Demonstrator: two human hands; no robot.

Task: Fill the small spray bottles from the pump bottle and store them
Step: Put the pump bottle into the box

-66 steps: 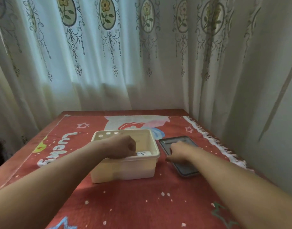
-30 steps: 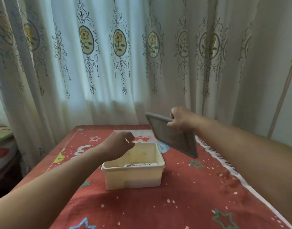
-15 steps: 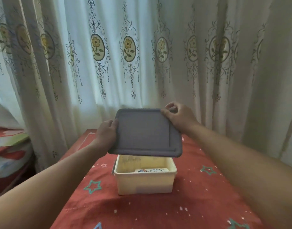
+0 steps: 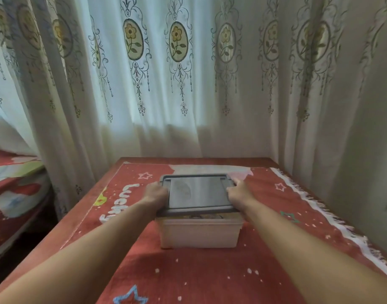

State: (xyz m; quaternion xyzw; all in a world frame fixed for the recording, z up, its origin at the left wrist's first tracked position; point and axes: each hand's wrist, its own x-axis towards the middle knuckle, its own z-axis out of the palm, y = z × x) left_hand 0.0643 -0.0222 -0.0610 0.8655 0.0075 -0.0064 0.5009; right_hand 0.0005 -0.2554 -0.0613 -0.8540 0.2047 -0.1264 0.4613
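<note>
The left hand (image 4: 155, 192) and the right hand (image 4: 238, 191) each grasp an opposite side of the grey lid (image 4: 198, 191), fingers curled over its short edges; a hold on both sides keeps the lid level and lets it be lined up with the rim all round at once. The lid lies over the cream plastic storage box (image 4: 199, 234), which stands near the middle of the red tablecloth (image 4: 188, 273); its far edge looks to be down on the rim, while a narrow gap shows along the near edge, so I judge it laid on but not yet pressed home. Through that gap a strip of something printed shows inside the box; the view is too thin to say that these are the small spray bottles, though inside is where the task would have them; the pump bottle is not in view. The filling seems done, and this looks like the closing step of storing; what remains, I think, is a downward press along the near edge and corners. The risk is a skewed lid catching on one corner; the box looks light and may slide on the cloth if pushed sideways. Behind the table (image 4: 188, 160) hangs a flowered curtain (image 4: 177, 88); a bed (image 4: 15, 185) stands at the left.
</note>
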